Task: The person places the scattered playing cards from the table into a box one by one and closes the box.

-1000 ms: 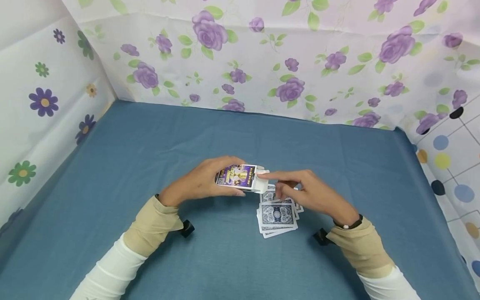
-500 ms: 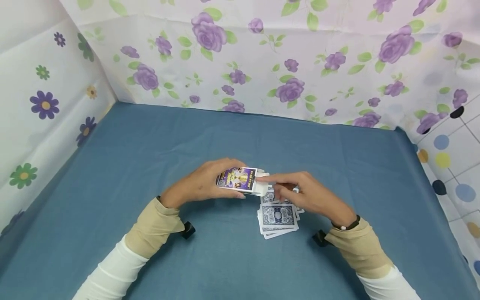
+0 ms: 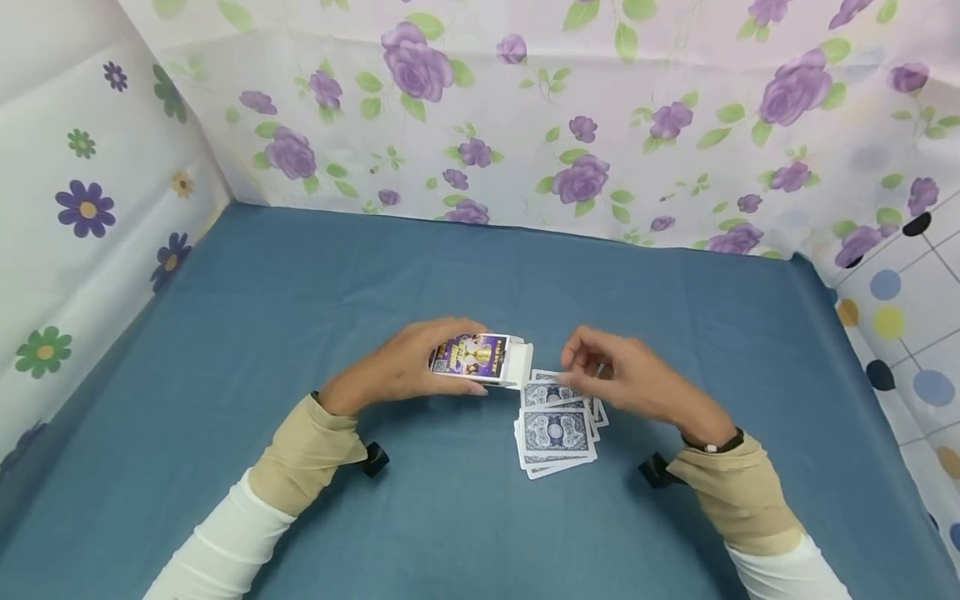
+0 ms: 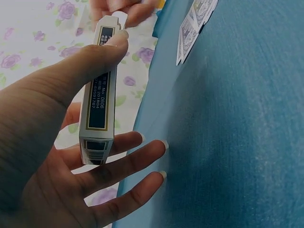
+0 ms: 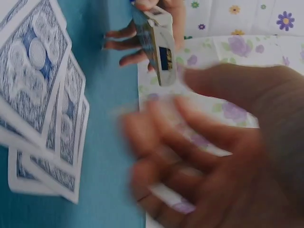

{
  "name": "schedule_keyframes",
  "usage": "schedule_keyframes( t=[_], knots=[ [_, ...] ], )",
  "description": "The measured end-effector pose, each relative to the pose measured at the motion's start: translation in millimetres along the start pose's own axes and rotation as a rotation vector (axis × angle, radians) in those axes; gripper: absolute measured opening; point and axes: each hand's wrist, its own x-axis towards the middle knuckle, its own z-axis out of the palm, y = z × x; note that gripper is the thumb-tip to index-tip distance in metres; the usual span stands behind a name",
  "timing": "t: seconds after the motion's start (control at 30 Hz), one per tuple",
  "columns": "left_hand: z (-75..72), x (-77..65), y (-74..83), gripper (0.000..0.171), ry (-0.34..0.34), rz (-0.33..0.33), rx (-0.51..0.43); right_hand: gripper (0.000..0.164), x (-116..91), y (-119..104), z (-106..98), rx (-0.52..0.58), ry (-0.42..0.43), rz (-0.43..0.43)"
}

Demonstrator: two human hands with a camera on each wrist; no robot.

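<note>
My left hand grips a small purple-and-white playing card box between thumb and fingers, above the table. Its white flap sticks out at the right end, facing my right hand. In the left wrist view the thumb lies along the dark printed side of the box. My right hand hovers a little right of the flap, apart from it, fingers loosely bent with nothing between them; it is blurred in the right wrist view. Below it, blue-backed playing cards lie face down in a loose, uneven pile.
A blue cloth covers the table. Behind it hangs a white sheet with purple flowers, and patterned sheets stand at both sides. Black wrist-worn pieces sit below both wrists, close over the cloth.
My right hand has drawn back rightward from the box flap, its pointing index finger now bent in. The left hand and box have barely moved, and the cards lie as before.
</note>
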Motion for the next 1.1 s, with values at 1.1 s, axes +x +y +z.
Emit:
schedule_keyframes(
  t=[1.1],
  knots=[
    [-1.8,0.1,4.3,0.067,-0.035,-0.051,-0.008,0.024,-6,15,-6,-0.041,-0.298,0.139]
  ],
)
